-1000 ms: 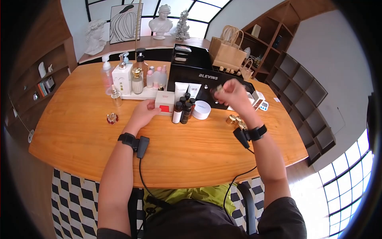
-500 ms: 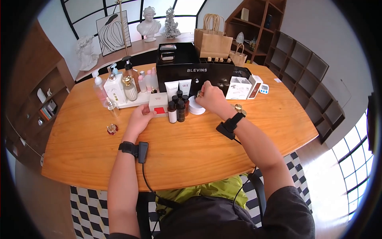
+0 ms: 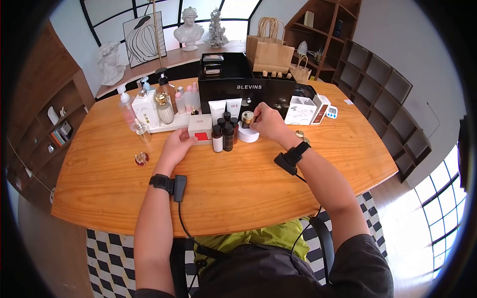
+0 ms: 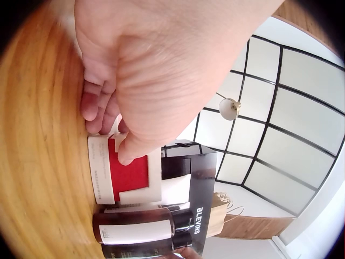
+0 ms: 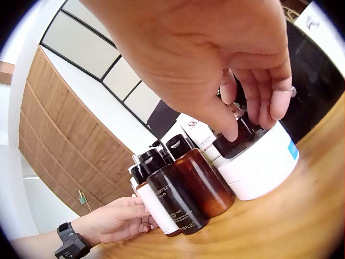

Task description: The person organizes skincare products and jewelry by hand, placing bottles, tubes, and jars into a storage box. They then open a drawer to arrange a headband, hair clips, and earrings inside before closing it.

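My left hand holds the near left corner of a white box. In the left wrist view its thumb lies on the box's red front panel, fingers curled by the side. My right hand pinches a small dark jar with a gold lid. That jar stands on, or right at, the top of a round white jar; in the right wrist view the dark jar overlaps its lid. Several dark-capped bottles cluster between box and white jar.
Behind stands a black case, two white tubes before it. Pump bottles and a tray are at left, near a dropper bottle and a red-gold ornament. Gold-lidded jars sit by the right wrist; white boxes lie beyond.
My right hand has come left and down from in front of the black case to the round white jar, bringing the small dark jar. My left hand stays at the white box.
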A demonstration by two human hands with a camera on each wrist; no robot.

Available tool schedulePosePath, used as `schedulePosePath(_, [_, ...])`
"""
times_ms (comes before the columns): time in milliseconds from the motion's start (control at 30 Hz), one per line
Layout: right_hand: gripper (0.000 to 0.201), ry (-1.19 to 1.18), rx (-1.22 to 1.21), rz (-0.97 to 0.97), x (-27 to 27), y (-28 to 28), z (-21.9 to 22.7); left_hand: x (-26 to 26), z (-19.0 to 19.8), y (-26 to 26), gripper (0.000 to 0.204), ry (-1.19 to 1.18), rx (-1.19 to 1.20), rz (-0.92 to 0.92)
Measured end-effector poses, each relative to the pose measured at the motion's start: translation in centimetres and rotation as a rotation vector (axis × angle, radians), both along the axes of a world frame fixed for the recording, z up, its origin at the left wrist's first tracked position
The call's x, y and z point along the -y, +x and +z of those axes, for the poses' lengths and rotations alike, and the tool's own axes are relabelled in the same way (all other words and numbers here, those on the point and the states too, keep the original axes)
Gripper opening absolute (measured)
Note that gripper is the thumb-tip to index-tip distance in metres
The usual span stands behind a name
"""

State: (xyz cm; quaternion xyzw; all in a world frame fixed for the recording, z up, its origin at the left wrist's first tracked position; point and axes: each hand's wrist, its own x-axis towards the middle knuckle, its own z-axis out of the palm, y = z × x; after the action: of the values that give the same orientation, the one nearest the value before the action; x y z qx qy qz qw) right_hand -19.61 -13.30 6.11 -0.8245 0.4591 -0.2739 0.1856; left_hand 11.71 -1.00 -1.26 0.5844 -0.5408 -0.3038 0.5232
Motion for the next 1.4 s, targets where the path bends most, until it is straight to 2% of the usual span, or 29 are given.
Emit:
schedulePosePath(333, [0.033,-0.04,0.065,0.029,-0.1,0.5,-0.8,-0.5,0.7,-0.3,0.046,0.043,-0.01,-0.023])
schedulePosePath(433, [0.035,-0.006,0.153,0.059,0.4,0.0,-1.7,-0.2,0.3,0.0,0.046,0.039,0.005,-0.021])
schedulePosePath(567, [0.033,-0.023,0.318,-0.007,0.2,-1.3,-3.7,-0.2,0.3,0.0,0.047,0.038,0.026,-0.031])
schedulePosePath(633, [0.027,0.089,0.452,0.015,0.8,-2.4,-5.8,-0.1,0.2,0.2,0.047,0.033,0.029,-0.033])
schedulePosePath(667, [0.021,0.204,0.513,0.049,0.3,-3.0,-6.2,0.0,0.0,0.2,0.047,0.031,0.031,-0.039])
schedulePosePath(700, [0.021,0.207,0.515,0.05,-1.1,-3.4,-5.5,0.1,-0.2,0.3,0.047,0.033,0.033,-0.037])
schedulePosePath(767, [0.016,0.655,0.589,0.125,-3.6,-4.6,-4.0,0.1,-0.2,0.3,0.047,0.016,0.004,-0.045])
schedulePosePath(800, [0.013,0.712,0.57,0.179,-4.0,-5.0,-4.2,0.0,0.0,0.1,0.047,0.017,0.007,-0.046])
schedulePosePath(833, [0.013,0.712,0.575,0.179,-4.0,-5.4,-4.2,-0.2,0.1,0.0,0.047,0.018,0.01,-0.04])
schedulePosePath(900, [0.013,0.808,0.657,0.299,-4.0,-5.9,-4.4,-0.4,0.3,-0.3,0.047,0.023,0.02,-0.036])
schedulePosePath(1000, [0.014,0.874,0.708,0.31,-3.6,-6.3,-4.6,-0.8,0.9,-0.6,0.046,0.035,0.059,0.003])
schedulePosePath(1400, [0.016,0.875,0.688,0.327,-3.3,-6.5,-4.7,-1.1,1.4,-0.9,0.044,0.076,0.066,0.02])
